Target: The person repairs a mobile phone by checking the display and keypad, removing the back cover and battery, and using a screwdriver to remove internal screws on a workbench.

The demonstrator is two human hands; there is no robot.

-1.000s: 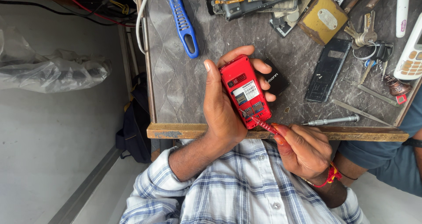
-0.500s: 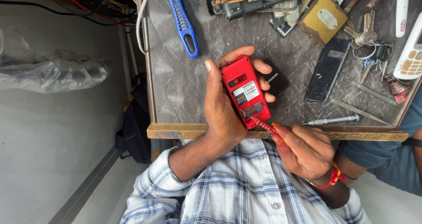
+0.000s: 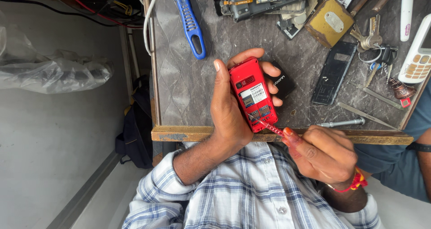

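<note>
Left hand (image 3: 226, 110): wrapped round a red phone (image 3: 252, 94), thumb along one long edge, fingers curled over the far edge; firm pinch on the body.
Phone: back cover off, open back facing the camera, white label and card slots showing. Held just above the table (image 3: 179, 87), near its front edge, tilted a little.
Right hand (image 3: 321, 155): fingers pressed together round a red screwdriver (image 3: 271, 128); thumb and forefinger pinch the handle, red thread band at the wrist.
Screwdriver: thin shaft slants up from the hand; tip touches the phone's lower end, by the slots.
Battery (image 3: 280, 80): black, flat on the table, partly hidden behind the phone and the left fingers.
Back cover (image 3: 334, 74): black, lying flat, well apart from the phone, to its right in view.
Bit (image 3: 343, 122): metal rod lying along the front edge, near the right hand.
Blue handle (image 3: 191, 22): tool lying at the far side of the table.
Keys (image 3: 372, 40): bunch on a ring, beside the cover.
White phone (image 3: 417, 53): keypad up, at the frame's edge.
Open phone (image 3: 265, 0): circuit board exposed, far side.
Shirt (image 3: 251, 193): blue and white check, sleeve rolled.
</note>
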